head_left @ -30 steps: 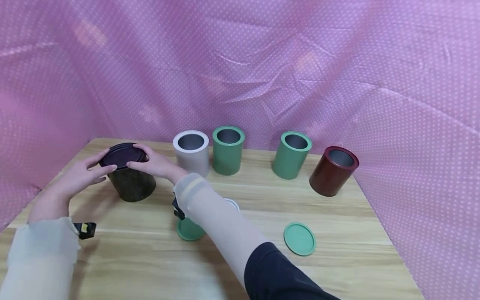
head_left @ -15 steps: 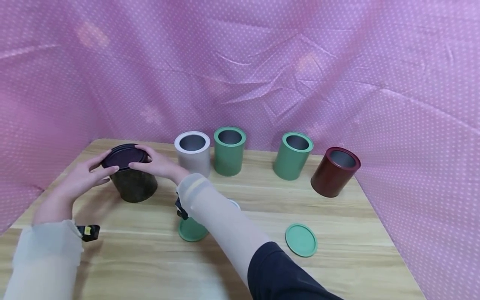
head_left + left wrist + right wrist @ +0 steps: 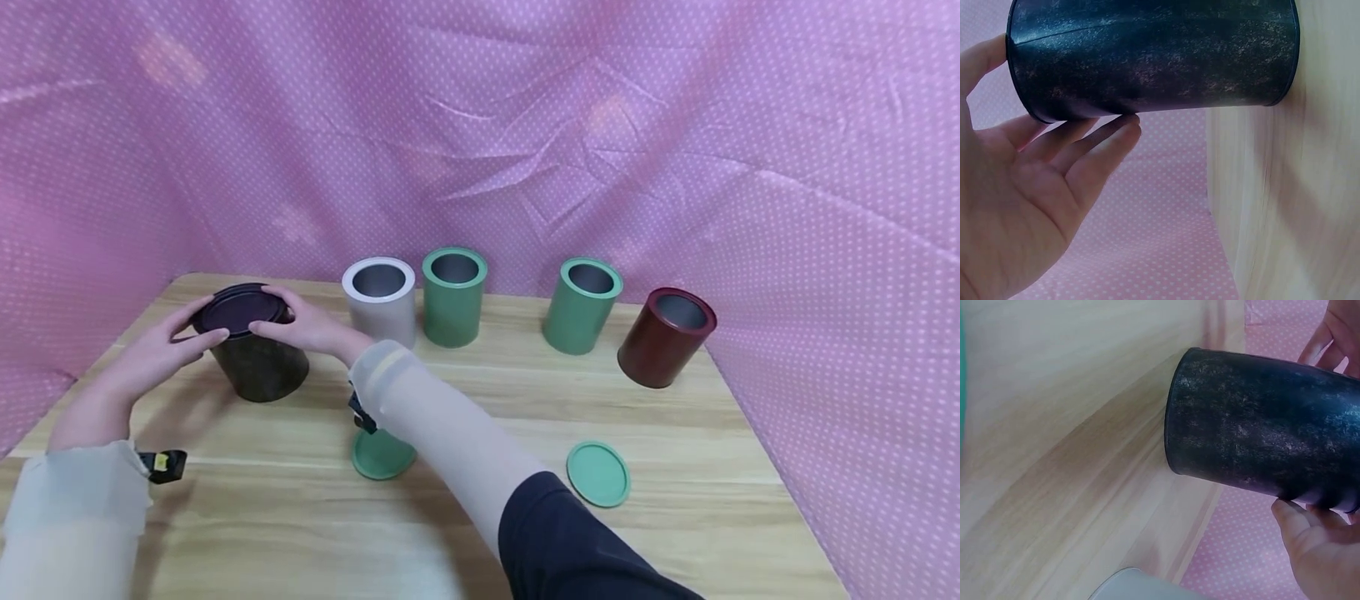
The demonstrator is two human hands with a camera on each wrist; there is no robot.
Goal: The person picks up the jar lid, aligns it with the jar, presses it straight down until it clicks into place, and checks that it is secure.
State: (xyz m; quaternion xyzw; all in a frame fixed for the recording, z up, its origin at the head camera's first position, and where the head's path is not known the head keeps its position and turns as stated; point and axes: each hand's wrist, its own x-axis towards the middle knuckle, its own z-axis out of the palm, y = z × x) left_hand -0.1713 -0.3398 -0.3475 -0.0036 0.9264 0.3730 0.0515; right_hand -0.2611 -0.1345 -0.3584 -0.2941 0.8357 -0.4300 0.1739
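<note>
A dark, mottled black can (image 3: pixel 258 373) stands upright on the table at the far left, with a dark lid (image 3: pixel 242 312) on its top. My left hand (image 3: pixel 153 358) grips its upper rim from the left. From the opposite side my right hand (image 3: pixel 311 327) holds the same rim, thumb at the near edge. In the left wrist view, fingers (image 3: pixel 1107 153) lie along the side of the can (image 3: pixel 1160 59). The right wrist view has the can (image 3: pixel 1254 422) between both hands, its base at the wood.
Lidless cans line the back: white (image 3: pixel 382 321), green (image 3: pixel 453 315), another green (image 3: pixel 579 321), and dark red (image 3: pixel 660 350). Two flat green lids (image 3: pixel 383 456) (image 3: pixel 598 474) lie nearer on the wooden table (image 3: pixel 300 517). Pink dotted cloth (image 3: pixel 480 125) hangs behind and at the sides.
Both hands keep their hold at the can's rim. The head view shifts slightly, and a white round edge beside my right forearm is now hidden behind it.
</note>
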